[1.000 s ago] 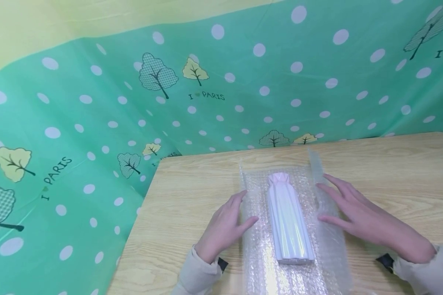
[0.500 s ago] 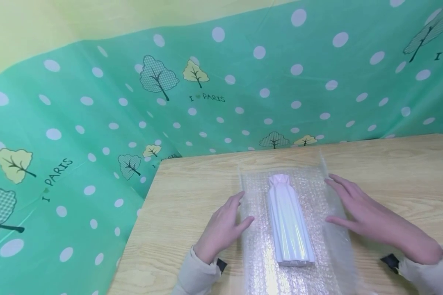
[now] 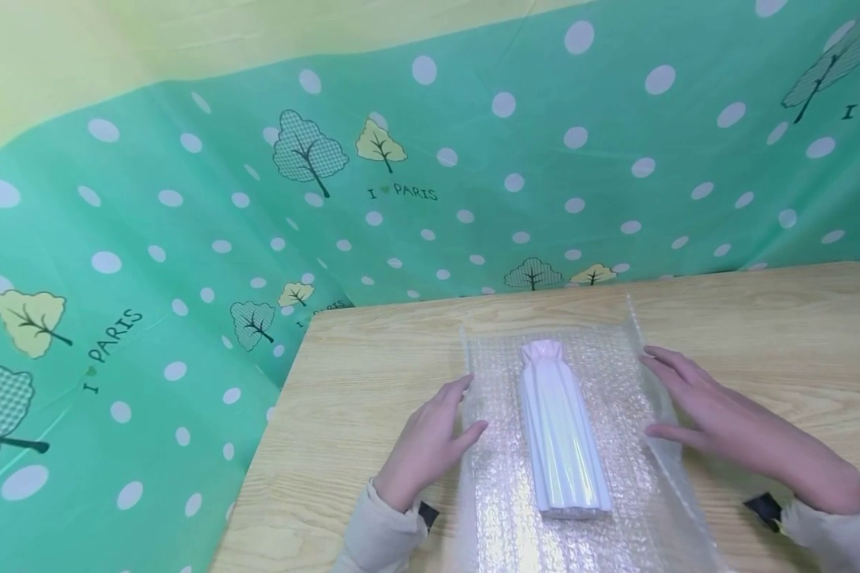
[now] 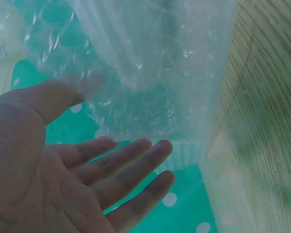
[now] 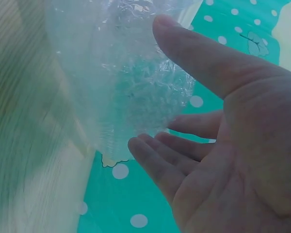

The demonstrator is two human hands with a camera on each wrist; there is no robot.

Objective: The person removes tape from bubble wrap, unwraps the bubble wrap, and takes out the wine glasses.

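Note:
A white fluted vase with a pinkish neck (image 3: pixel 562 430) lies on a sheet of bubble wrap (image 3: pixel 498 477), its neck toward the far side. The left hand (image 3: pixel 428 438) is at the sheet's left edge, fingers relaxed and thumb over the wrap. At the raised right edge is the right hand (image 3: pixel 731 430), fingers extended and spread from the thumb. In the left wrist view the left hand (image 4: pixel 82 170) has loosely bent fingers beside the clear wrap (image 4: pixel 160 107). The right wrist view shows the right hand (image 5: pixel 233 141) with its fingertips against the wrap (image 5: pixel 106 82).
A light wood table (image 3: pixel 358 382) lies under everything. Behind and to the left hangs a green cloth (image 3: pixel 208 191) with white dots and printed trees. Small black pieces show by each wrist, one near the left sleeve (image 3: pixel 383 529), one near the right.
The right hand has moved outward to the right, and the right side of the bubble wrap has spread away from the vase. The left hand has shifted slightly left.

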